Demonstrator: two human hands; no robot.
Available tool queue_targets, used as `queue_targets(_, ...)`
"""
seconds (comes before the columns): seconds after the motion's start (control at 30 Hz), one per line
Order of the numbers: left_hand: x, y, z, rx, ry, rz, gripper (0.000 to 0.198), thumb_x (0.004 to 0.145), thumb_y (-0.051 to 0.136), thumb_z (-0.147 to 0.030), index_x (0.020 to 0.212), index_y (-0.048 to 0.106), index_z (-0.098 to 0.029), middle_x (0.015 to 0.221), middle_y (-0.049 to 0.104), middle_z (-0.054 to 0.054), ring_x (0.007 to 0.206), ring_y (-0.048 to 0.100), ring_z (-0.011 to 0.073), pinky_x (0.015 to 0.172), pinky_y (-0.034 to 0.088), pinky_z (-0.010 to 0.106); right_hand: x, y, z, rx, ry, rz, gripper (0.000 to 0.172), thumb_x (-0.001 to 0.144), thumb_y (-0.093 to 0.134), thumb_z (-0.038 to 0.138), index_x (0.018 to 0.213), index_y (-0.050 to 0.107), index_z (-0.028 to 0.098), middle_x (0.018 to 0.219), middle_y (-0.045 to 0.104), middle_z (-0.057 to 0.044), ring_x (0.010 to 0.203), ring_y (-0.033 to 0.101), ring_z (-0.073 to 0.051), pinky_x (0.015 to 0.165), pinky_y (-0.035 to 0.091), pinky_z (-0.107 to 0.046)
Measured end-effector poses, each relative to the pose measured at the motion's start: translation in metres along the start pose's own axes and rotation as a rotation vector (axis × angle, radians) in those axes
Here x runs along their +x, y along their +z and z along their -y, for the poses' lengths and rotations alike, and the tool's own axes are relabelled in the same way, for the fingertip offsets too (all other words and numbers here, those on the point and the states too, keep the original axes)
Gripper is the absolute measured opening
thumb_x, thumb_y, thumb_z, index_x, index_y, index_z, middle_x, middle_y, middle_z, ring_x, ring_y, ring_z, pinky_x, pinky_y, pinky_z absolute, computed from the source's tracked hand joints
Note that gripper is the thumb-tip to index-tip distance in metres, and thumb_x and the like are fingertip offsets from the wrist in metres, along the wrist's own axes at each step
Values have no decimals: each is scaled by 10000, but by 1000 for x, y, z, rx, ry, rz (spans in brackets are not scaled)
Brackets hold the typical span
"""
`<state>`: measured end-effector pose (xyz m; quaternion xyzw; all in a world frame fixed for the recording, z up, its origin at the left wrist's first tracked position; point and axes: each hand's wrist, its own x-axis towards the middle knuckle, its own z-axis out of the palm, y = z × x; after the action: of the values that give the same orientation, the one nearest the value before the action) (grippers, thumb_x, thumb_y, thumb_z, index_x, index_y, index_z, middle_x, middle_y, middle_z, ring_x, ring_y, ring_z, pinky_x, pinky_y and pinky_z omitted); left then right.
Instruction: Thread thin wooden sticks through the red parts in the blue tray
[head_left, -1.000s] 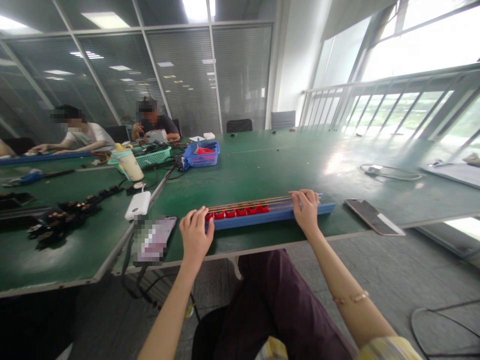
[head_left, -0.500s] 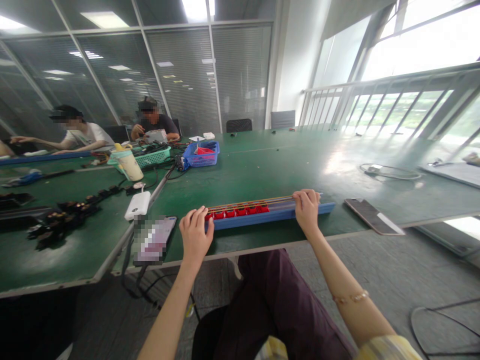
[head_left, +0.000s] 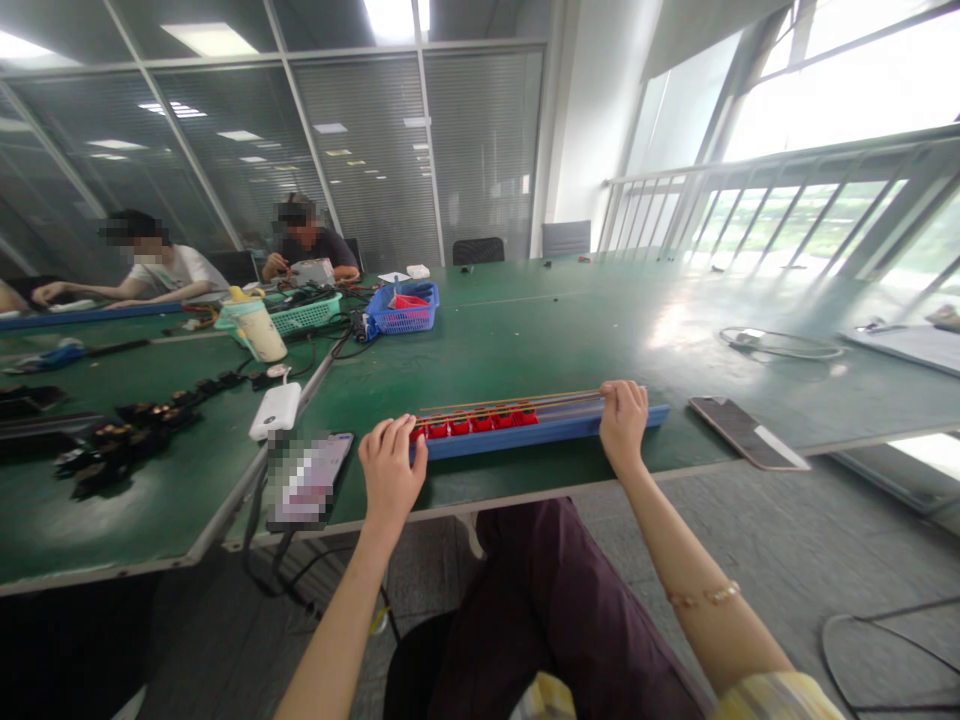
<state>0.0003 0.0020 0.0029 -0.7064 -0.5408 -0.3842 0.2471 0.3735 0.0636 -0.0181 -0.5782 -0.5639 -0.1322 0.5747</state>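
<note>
**Blue rail: right hand slides outward along the rods**

Blue rail (head_left: 525,436) lies flat on the green table (head_left: 570,330), parallel to the near edge and close to it, with a row of red blocks (head_left: 472,424) seated in its left half and thin rods (head_left: 555,402) running along its top.

Right hand (head_left: 622,425) now sits nearer the rail's right end than a second ago, fingers curled over the rods and the rail's far side, pressing down on them. Left hand (head_left: 390,475) is unchanged: clasped over the rail's left end, fingertips beside the first red block.

Judgement: the rods are being smoothed or seated along the rail; the blocks have not shifted.

Nearby: a phone (head_left: 307,482) just left of the left hand, a second phone (head_left: 746,432) to the right.
</note>
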Motion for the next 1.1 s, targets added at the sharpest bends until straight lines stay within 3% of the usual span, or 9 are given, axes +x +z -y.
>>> queue_targets(0.37, 0, 0, 0, 13, 12, -10, 303, 929, 529, -300, 1186, 622, -167, 1198, 686, 92, 1156, 542, 273, 1015, 370, 427, -1, 0, -4, -49, 74, -15, 323, 985, 358, 355, 806, 579, 204, 868, 632, -81, 865, 495, -239, 815, 350, -359)
queue_targets(1.1, 1, -2, 0, 8, 7, -17, 301, 929, 529, -290, 1188, 625, -171, 1185, 692, 90, 1148, 549, 270, 1021, 368, 432, 3, -2, -12, -34, 74, -29, 359, 971, 408, 392, 829, 672, 194, 875, 683, -89, 854, 536, -239, 833, 386, -359)
